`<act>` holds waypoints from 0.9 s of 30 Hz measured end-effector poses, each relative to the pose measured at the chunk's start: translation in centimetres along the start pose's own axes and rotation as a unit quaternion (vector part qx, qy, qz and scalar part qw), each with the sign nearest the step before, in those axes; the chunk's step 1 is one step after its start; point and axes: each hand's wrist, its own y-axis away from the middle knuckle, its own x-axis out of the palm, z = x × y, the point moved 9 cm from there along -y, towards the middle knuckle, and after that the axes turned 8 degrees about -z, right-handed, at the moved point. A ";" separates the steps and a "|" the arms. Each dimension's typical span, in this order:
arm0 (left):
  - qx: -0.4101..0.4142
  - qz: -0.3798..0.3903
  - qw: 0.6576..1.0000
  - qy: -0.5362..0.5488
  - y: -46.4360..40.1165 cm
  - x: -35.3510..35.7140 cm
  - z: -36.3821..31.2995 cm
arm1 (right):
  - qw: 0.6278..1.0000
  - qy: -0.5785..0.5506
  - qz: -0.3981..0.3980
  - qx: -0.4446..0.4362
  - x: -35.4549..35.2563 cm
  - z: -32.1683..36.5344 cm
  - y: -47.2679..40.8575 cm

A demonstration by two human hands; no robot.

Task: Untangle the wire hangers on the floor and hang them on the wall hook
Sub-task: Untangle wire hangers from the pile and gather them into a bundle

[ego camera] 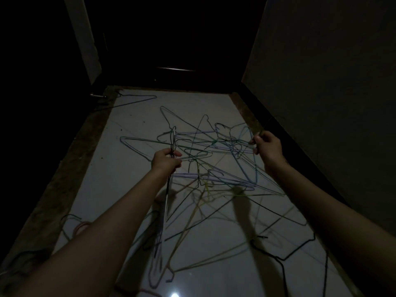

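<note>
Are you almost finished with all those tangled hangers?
Not nearly. Done: nothing shows as hung, and no wall hook is in view. In hand: the left hand grips a bunch of hangers, while the right hand pinches a wire of the tangle. Left: most hangers still cross each other on the floor.

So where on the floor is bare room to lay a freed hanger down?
Bare tile lies at the far left, between the lone hanger near the door and the tangle. Another bare strip runs left of the left hand, along the dark floor border. It is crowded between both hands and below the right hand.
</note>
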 end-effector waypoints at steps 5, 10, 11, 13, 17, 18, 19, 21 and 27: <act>0.020 0.018 1.000 -0.014 0.5 1.2 0.4 | 1.000 0.001 0.002 0.014 0.3 -0.3 0.0; 0.031 0.016 0.999 -0.021 1.3 2.2 0.7 | 1.000 -0.001 -0.010 0.020 0.1 -0.5 -0.1; 0.027 0.022 0.999 -0.018 1.6 2.5 0.9 | 1.000 0.004 -0.010 0.017 0.2 -0.5 -0.1; 0.021 0.025 0.999 -0.015 1.6 3.1 1.6 | 1.000 0.011 -0.007 0.012 0.4 -0.4 -0.2; 0.023 0.015 0.999 -0.021 1.2 3.9 2.6 | 1.000 0.009 -0.002 0.008 0.9 0.1 0.0; 0.025 0.012 0.999 -0.021 1.0 4.0 2.8 | 1.000 0.008 -0.002 0.009 0.9 0.2 0.1; 0.025 0.009 0.999 -0.019 0.9 4.0 2.8 | 1.000 0.008 0.000 0.010 1.0 0.2 0.1; 0.023 -0.001 1.000 -0.007 0.8 3.9 2.8 | 1.000 0.010 0.002 0.001 1.0 0.3 0.3; 0.006 -0.029 0.999 0.022 0.8 2.9 2.8 | 0.999 0.028 0.020 0.014 1.4 -1.8 1.0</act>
